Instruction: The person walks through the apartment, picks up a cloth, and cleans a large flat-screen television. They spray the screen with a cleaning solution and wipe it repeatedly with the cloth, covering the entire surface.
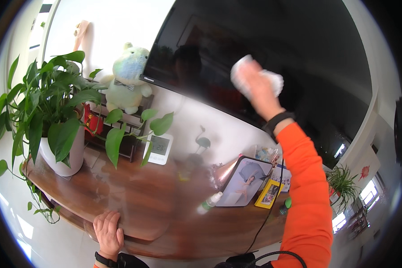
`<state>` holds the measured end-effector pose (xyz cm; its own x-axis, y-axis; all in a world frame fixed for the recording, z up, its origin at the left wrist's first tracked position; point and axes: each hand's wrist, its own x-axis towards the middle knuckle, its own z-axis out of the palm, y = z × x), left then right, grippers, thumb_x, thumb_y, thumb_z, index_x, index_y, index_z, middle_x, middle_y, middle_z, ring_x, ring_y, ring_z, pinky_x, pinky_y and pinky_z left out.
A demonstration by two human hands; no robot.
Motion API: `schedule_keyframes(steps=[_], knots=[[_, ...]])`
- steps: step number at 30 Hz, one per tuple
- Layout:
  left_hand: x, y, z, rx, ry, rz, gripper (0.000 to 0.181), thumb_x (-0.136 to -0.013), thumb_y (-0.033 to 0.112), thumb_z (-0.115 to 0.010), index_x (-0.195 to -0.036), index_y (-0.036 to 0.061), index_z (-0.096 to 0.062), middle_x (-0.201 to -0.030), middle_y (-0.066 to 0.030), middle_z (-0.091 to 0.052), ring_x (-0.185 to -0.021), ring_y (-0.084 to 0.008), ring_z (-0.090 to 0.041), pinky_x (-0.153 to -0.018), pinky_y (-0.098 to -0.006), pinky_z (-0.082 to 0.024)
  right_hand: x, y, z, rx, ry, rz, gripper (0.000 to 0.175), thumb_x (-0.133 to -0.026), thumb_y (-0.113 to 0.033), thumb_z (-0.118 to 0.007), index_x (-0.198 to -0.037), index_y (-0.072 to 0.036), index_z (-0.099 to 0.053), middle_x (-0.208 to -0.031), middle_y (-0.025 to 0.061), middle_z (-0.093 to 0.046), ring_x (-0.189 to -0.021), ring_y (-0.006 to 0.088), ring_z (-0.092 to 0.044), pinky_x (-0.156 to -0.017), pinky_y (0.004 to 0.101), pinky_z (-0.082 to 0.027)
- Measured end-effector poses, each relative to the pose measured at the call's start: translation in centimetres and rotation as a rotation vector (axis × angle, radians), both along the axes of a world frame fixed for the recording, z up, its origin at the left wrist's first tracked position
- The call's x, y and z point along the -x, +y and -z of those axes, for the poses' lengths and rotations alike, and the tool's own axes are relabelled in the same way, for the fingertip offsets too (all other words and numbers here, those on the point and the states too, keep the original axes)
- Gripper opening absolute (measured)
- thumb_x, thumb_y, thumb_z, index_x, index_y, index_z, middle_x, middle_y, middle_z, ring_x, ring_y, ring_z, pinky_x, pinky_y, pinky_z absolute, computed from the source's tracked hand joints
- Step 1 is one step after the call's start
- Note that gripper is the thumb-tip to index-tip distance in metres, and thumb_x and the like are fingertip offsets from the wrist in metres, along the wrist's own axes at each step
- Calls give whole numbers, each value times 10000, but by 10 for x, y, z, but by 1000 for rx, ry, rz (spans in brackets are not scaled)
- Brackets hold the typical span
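Observation:
My right hand [258, 87] presses a crumpled white cloth [242, 75] against the dark screen of a wall-mounted Hisense television [308, 60]. The hand and cloth are slightly blurred, and I cannot tell whether the cloth is paper or fabric. A black band circles that wrist, below an orange sleeve. My left hand [109, 232] rests on the front edge of a glossy brown wooden cabinet [137, 191], holding nothing, its thumb apart from the fingers. A dark reflection shows in the screen's left part.
Left stand a leafy plant in a white pot [62, 157], a plush bear [127, 80] and a white digital clock [158, 149]. Near my right arm are a spray bottle [210, 203], a tablet-like picture panel [244, 182] and a yellow photo frame [268, 194]. A black cable [266, 222] crosses the cabinet front.

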<state>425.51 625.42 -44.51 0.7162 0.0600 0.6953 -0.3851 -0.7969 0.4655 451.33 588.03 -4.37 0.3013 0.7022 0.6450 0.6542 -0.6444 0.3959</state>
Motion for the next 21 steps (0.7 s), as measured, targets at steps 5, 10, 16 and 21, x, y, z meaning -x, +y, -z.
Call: schedule_keyframes(steps=[5, 10, 16, 21], knots=[[0, 0, 0, 16, 0, 11, 388, -886, 271, -467, -1135, 4, -599, -1204, -138, -608, -1141, -338, -535, -1011, -478, -358, -47, 68, -91, -282, -684, 115, 524, -838, 55, -466, -1350, -55, -480, -1379, 198, -479, -1305, 369, -410, -1033, 399, -396], [-1, 2, -1, 5, -16, 30, 389, -889, 289, -478, -1137, 17, -605, -1212, -124, -611, -1146, -326, -538, -1001, -476, -362, -23, 136, 4, 422, -386, -151, 486, -792, 51, -501, -1254, -74, -582, -1336, 137, -563, -1281, 307, -504, -980, 422, -463], [0, 4, 1, 4, -18, 35, 382, -908, 304, -472, -1136, 33, -614, -1213, -106, -617, -1151, -296, -545, -992, -454, -372, -30, 95, -66, -136, -214, 46, 522, -804, 14, -520, -1321, -50, -524, -1374, 161, -515, -1283, 341, -474, -1027, 405, -427], [0, 4, 0, 7, -8, 23, 371, -910, 304, -476, -1126, 42, -625, -1204, -93, -626, -1143, -272, -557, -985, -437, -382, -88, 174, -124, 29, -856, -74, 588, -781, 50, -469, -1349, -90, -516, -1373, 149, -519, -1294, 327, -461, -1011, 413, -437]])
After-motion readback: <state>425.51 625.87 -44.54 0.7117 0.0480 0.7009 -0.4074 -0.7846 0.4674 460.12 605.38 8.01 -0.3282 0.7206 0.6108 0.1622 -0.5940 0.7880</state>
